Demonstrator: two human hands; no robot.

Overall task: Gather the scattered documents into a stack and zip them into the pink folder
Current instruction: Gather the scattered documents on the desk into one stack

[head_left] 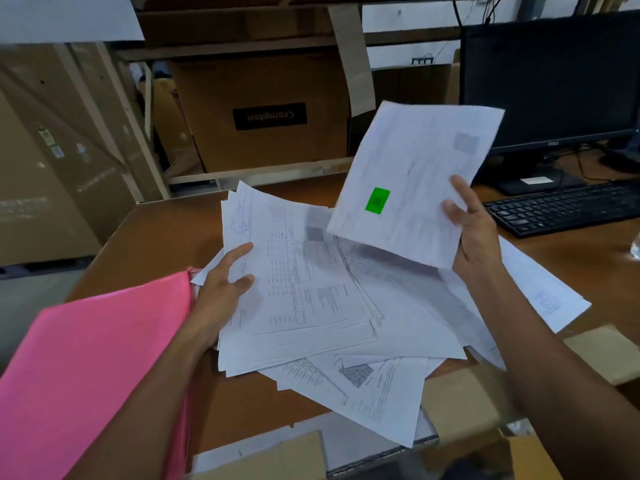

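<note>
White printed documents [346, 306] lie scattered and overlapping across the middle of the brown table [166, 230]. My left hand [221, 289] grips the left edge of a partly gathered stack [294, 271], thumb on top. My right hand [471, 230] holds a thin bundle of sheets [412, 174] with a green sticker, lifted and tilted above the pile. The pink folder [93, 368] lies at the lower left, partly under my left forearm. Whether its zip is open cannot be told.
A black keyboard [564, 206] and a dark monitor [550, 84] stand at the right. Cardboard boxes [263, 112] fill the shelves behind the table. Brown cardboard flaps [464, 400] lie along the near edge.
</note>
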